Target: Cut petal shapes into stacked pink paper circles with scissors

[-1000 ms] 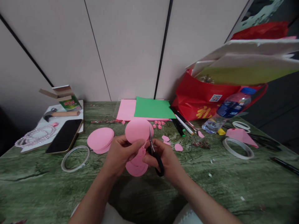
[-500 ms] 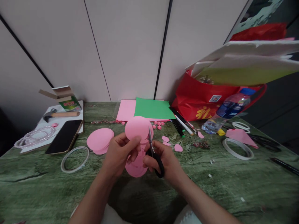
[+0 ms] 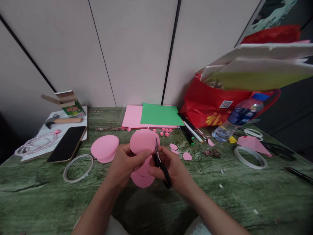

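Between thumb and fingers, my left hand (image 3: 127,163) pinches a round pink paper (image 3: 143,141), raised above the table. The black-handled scissors (image 3: 164,169) are in my right hand (image 3: 170,164), their blades pointing up at the right edge of that paper. Whether the blades are apart is too small to tell. Below my hands, more pink paper circles (image 3: 143,179) lie on the table, partly covered by my fingers. Another stack of pink circles (image 3: 104,147) lies to the left of my left hand. Small pink scraps (image 3: 187,156) lie beyond my right hand.
Pink and green sheets (image 3: 160,114) lie at the back beside pens (image 3: 193,130). On the right are a red bag (image 3: 207,104), a bottle (image 3: 239,117) and a tape roll (image 3: 250,157). A phone (image 3: 67,143), hammer (image 3: 65,120), beads (image 3: 36,143) and tape ring (image 3: 78,168) are left.
The held pink paper has dropped slightly and tilted away, looking flatter. The scissors have also moved down a little, with my right hand's fingers shifted around the handles.
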